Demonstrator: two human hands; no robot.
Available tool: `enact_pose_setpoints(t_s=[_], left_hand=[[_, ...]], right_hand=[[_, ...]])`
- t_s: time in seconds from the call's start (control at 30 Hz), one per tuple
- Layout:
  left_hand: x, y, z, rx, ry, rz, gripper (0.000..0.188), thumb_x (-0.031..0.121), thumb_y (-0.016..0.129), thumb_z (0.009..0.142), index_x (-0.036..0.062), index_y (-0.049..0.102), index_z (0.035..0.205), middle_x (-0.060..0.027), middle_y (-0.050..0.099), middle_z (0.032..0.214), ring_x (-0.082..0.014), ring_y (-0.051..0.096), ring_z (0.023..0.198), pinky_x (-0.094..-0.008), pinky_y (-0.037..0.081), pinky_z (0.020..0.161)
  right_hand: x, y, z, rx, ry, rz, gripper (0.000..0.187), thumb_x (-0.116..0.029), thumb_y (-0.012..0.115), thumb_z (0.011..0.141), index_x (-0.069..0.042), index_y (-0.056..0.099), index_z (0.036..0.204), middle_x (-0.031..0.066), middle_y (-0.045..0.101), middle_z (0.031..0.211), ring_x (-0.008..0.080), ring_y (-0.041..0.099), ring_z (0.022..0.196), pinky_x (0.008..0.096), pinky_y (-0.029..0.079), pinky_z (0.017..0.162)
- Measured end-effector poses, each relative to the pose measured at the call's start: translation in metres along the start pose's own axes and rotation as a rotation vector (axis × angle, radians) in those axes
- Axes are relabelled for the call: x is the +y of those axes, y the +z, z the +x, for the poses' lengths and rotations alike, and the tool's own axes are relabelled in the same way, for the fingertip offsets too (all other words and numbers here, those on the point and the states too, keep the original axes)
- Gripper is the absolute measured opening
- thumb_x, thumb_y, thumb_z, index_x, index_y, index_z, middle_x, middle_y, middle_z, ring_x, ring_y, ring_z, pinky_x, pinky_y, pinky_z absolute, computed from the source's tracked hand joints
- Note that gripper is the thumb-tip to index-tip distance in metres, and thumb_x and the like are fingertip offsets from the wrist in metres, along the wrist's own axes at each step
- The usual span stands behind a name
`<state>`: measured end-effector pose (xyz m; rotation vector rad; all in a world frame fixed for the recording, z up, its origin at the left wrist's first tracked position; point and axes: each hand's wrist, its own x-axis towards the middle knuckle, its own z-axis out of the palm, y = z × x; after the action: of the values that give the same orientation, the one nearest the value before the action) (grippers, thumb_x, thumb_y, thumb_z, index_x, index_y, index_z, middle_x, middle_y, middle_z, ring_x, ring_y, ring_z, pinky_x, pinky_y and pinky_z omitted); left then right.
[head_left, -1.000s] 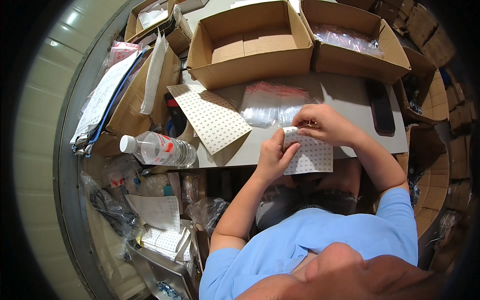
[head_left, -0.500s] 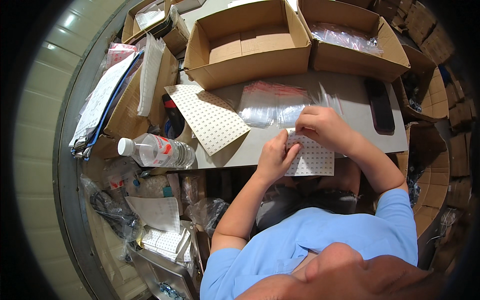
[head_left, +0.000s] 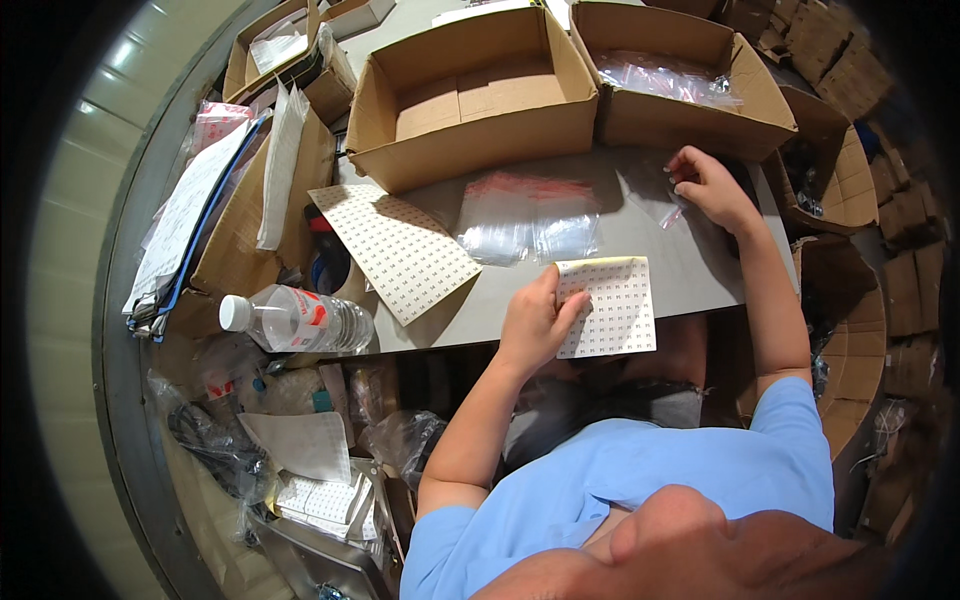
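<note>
My left hand [head_left: 535, 318] grips the left edge of a small sheet of printed labels [head_left: 618, 305], thumb on top. The sheet lies over the table's near edge, with a pale yellowish strip along its top. My right hand [head_left: 712, 190] is curled above a clear plastic bag [head_left: 650, 192] at the right of the table. Whatever its fingertips hold is too small to make out. Left of that bag lies a fanned stack of clear zip bags [head_left: 525, 220] with red edges. A larger label sheet [head_left: 400, 255] rests farther left.
Two open cardboard boxes stand at the back: a wide one [head_left: 475, 135] and one [head_left: 690, 120] holding clear bags. A water bottle [head_left: 300, 320] lies at the left edge beside a box with a clipboard [head_left: 190, 215]. A dark phone [head_left: 744, 178] is partly hidden behind my right hand.
My right hand has left the small label sheet and moved right, to above the single clear bag. My left hand still holds the sheet. The whole view has shifted slightly.
</note>
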<state>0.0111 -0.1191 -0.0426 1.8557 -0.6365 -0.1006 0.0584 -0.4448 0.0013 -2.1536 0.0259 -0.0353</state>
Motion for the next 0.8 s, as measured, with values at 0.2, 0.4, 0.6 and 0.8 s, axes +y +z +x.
enact_pose_setpoints(t_s=[0.2, 0.4, 0.6, 0.8], left_hand=[[0.004, -0.002, -0.001, -0.014, -0.010, 0.029, 0.028, 0.017, 0.068, 0.087, -0.0046, 0.049, 0.089, -0.0214, 0.062, 0.069, -0.0349, 0.063, 0.062, -0.0387, 0.048, 0.056], [-0.001, 0.002, -0.003, 0.007, -0.004, 0.002, 0.029, 0.018, 0.068, 0.086, -0.0038, 0.050, 0.089, -0.0210, 0.062, 0.069, -0.0345, 0.063, 0.061, -0.0392, 0.048, 0.056], [0.002, -0.001, -0.002, -0.016, -0.001, 0.043, 0.029, 0.019, 0.068, 0.087, -0.0031, 0.049, 0.089, -0.0208, 0.061, 0.069, -0.0362, 0.062, 0.061, -0.0403, 0.047, 0.056], [0.006, -0.003, -0.002, -0.055, 0.019, 0.132, 0.029, 0.020, 0.068, 0.086, -0.0016, 0.050, 0.091, -0.0204, 0.060, 0.074, -0.0372, 0.060, 0.067, -0.0425, 0.046, 0.060]], right_hand=[[0.003, 0.005, 0.002, 0.119, 0.044, -0.552, 0.034, 0.002, 0.067, 0.071, 0.000, 0.052, 0.103, 0.0195, 0.061, 0.098, 0.0359, 0.059, 0.095, 0.0422, 0.047, 0.084], [-0.015, 0.003, 0.007, -0.066, 0.039, -0.199, 0.030, -0.004, 0.068, 0.077, 0.000, 0.051, 0.101, 0.0107, 0.056, 0.085, 0.0176, 0.054, 0.079, 0.0293, 0.046, 0.076], [-0.022, 0.034, 0.018, -0.148, -0.014, -0.394, 0.026, -0.004, 0.061, 0.082, -0.002, 0.050, 0.106, 0.0211, 0.064, 0.097, 0.0368, 0.061, 0.095, 0.0404, 0.048, 0.082], [-0.029, 0.044, 0.021, -0.051, -0.187, -0.519, 0.018, -0.011, 0.066, 0.081, -0.002, 0.053, 0.090, 0.0165, 0.057, 0.085, 0.0324, 0.056, 0.084, 0.0392, 0.045, 0.076]])
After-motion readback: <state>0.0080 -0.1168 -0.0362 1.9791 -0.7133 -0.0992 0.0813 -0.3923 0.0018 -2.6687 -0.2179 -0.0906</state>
